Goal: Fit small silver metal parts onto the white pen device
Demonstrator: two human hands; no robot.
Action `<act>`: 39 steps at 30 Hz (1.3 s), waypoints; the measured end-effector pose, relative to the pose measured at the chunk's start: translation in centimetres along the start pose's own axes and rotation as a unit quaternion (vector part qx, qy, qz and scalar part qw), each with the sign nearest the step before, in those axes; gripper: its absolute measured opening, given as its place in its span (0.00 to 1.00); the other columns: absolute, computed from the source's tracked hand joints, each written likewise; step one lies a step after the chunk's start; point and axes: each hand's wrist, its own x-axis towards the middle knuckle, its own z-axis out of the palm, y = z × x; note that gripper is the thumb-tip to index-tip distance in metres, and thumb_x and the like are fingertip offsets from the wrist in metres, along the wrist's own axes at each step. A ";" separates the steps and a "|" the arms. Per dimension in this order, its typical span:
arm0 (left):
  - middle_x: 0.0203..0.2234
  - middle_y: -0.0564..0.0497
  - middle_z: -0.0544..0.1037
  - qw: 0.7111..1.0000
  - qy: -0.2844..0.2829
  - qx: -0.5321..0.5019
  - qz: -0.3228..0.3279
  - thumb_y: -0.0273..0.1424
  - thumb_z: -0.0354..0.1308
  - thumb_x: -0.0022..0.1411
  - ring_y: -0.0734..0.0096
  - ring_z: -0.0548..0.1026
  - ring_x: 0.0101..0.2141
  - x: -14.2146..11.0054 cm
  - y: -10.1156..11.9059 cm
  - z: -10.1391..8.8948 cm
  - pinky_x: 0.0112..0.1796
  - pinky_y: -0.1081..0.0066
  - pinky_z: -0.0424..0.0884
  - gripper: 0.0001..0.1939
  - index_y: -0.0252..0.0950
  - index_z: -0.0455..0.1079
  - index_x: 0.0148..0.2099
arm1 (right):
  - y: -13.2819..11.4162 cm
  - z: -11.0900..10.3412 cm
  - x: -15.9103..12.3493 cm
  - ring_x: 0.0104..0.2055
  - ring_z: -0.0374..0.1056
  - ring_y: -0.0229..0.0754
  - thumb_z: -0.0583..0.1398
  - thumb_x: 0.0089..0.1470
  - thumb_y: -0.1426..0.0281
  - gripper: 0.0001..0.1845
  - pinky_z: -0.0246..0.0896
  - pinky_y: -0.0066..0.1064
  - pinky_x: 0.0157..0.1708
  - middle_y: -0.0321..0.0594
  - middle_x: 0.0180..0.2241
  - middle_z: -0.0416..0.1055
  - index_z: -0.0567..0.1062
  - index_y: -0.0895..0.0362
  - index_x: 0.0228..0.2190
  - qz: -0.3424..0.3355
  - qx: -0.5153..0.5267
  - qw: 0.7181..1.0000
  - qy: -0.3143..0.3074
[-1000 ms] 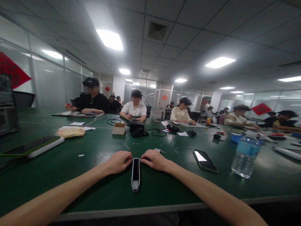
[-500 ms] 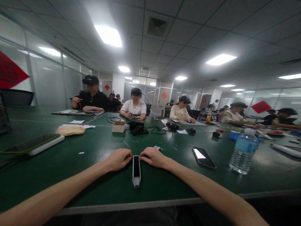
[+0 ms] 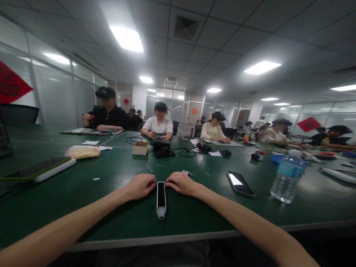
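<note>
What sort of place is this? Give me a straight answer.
Probably an electronics workroom: a long green-topped workbench fills the room, a seated person wears a head-mounted device, and black cables trail from a black unit.

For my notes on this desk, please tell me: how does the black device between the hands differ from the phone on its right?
The device is long and narrow, while the phone is much wider. The device has a pale edge and a grey end; the phone looks dark, with a bright reflection on its glass. The left hand and right hand touch the device, but not the phone. Both things lie on the green table.
</note>
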 end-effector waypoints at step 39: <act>0.34 0.48 0.78 1.000 -0.010 -0.013 0.001 0.31 0.49 0.63 0.66 0.74 0.34 0.0 0.0 -0.1 0.34 0.71 0.67 0.10 0.36 0.71 0.39 | 1.6 -3.0 -0.5 0.38 0.68 0.41 0.54 0.60 0.66 0.13 0.59 0.30 0.39 0.44 0.35 0.74 0.77 0.59 0.36 0.002 -0.103 0.994 -0.040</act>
